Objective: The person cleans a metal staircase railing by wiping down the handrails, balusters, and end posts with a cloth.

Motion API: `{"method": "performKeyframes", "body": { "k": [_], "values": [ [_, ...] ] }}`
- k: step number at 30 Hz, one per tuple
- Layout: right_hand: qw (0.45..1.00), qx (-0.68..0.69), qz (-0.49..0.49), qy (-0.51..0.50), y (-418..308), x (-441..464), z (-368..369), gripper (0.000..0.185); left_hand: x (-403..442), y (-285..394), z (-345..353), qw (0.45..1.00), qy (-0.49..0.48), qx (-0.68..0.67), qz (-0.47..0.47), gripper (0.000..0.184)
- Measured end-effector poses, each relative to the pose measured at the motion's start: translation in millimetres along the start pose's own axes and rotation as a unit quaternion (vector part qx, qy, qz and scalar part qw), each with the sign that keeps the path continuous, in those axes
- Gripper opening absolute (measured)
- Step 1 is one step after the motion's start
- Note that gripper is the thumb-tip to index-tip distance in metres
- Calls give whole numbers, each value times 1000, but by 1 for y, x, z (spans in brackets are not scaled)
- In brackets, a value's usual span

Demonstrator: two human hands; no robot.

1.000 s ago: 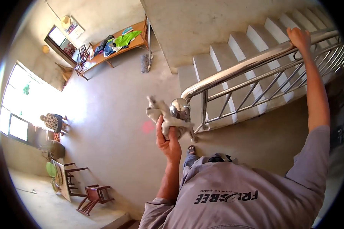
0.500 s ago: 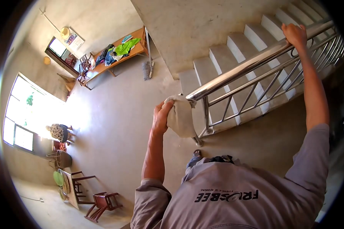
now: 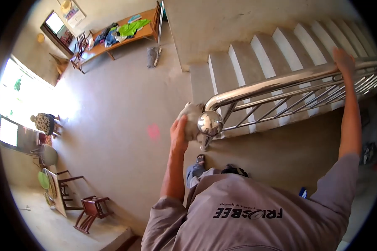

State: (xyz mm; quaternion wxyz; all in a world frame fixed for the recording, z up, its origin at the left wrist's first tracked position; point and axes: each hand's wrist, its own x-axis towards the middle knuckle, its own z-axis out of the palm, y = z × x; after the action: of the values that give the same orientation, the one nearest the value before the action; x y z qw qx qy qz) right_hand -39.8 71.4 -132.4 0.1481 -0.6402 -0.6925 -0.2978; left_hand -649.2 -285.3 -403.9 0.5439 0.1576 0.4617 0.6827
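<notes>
My left hand [image 3: 180, 134] is closed on a pale beige cloth [image 3: 190, 115], pressing it against the near side of the metal handrail's end. A shiny round ball [image 3: 210, 123] caps the post there, right beside the cloth. Farther up the stairs, my right hand [image 3: 344, 64] is wrapped over the polished handrail [image 3: 280, 82]. Slanted metal bars [image 3: 272, 112] fill the railing under it. Part of the cloth is hidden behind my fingers and the ball.
Concrete stairs [image 3: 238, 71] rise to the right behind the railing. A wooden bed [image 3: 125, 31] with clothes and a mop [image 3: 152, 57] are at the back. Another person [image 3: 46, 124] bends near the window. A wooden stool [image 3: 93, 211] stands lower left.
The cloth has shifted from hanging over the rail end to the side of the post, uncovering the ball. My right hand stays on the rail, and the view has turned.
</notes>
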Motion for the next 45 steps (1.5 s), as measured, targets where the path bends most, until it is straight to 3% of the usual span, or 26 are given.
{"method": "performKeyframes", "body": {
  "k": [1,2,3,4,5,6,7,9,10,12,14,15,16,18,21,26,28,30,31,33,34,36,38,39,42,45],
  "values": [
    [997,73,-10,33,8,10,11,62,9,-6,2,999,-28,41,-17,35],
    [999,28,-19,17,-3,14,-3,63,13,-17,8,995,-55,80,-35,32],
    [999,-17,-27,2,-12,12,-20,63,9,-19,22,996,-57,67,30,28],
    [997,-78,-29,-4,-2,18,-19,65,7,-21,25,999,-46,-11,-1,28],
    [990,-140,-31,-7,13,25,-16,66,11,-35,10,995,-25,93,-30,30],
    [994,-104,13,-35,4,24,-28,67,19,-66,-13,979,-5,196,-61,33],
    [994,-70,56,-65,-4,23,-41,67,30,-121,-34,986,-13,154,-57,42],
    [984,-54,105,-135,3,32,-50,66,29,-129,-43,975,-3,212,-67,45],
    [987,-81,71,-122,9,38,-57,66,32,-127,-46,958,-5,278,-66,49],
    [985,-93,74,-126,17,58,-66,66,52,-155,-63,954,6,282,-104,49],
    [982,-63,132,-118,15,66,-82,66,84,-216,-96,911,-41,411,-14,46],
    [982,-70,124,-126,21,69,-84,66,86,-205,-84,916,14,384,-117,48],
    [984,-66,119,-118,34,75,-84,66,95,-216,-96,913,-52,397,-74,47],
    [985,-66,116,-112,40,73,-87,65,89,-182,-78,942,19,294,-159,45],
    [987,-72,103,-100,54,83,-87,65,76,-135,-35,939,90,267,-199,43],
    [986,-44,116,-109,69,84,-89,64,21,-87,-13,974,54,186,-113,38],
    [984,-31,122,-123,77,90,-88,63,8,-45,12,985,6,64,-162,32],
    [982,-16,129,-138,89,93,-88,61,12,-41,17,988,-20,94,-121,32],
    [981,14,124,-146,96,93,-87,61,20,-48,14,988,-17,96,-123,32],
    [979,40,120,-158,107,87,-88,60,45,-78,-1,962,-47,243,-114,35],
    [974,46,142,-171,110,85,-88,60,60,-106,-13,953,-42,250,-166,39],
    [968,51,162,-183,119,85,-86,60,73,-149,-35,964,25,191,-182,44],
    [989,48,69,-120,133,82,-83,60,87,-181,-54,956,65,223,-181,43],
    [989,46,68,-122,134,83,-84,60,93,-199,-62,944,104,256,-179,44],
    [978,57,131,-151,123,80,-99,58,112,-268,-94,931,91,297,-195,44],
    [969,62,163,-178,106,81,-109,58,111,-277,-100,945,82,252,-189,44]
  ]
}}
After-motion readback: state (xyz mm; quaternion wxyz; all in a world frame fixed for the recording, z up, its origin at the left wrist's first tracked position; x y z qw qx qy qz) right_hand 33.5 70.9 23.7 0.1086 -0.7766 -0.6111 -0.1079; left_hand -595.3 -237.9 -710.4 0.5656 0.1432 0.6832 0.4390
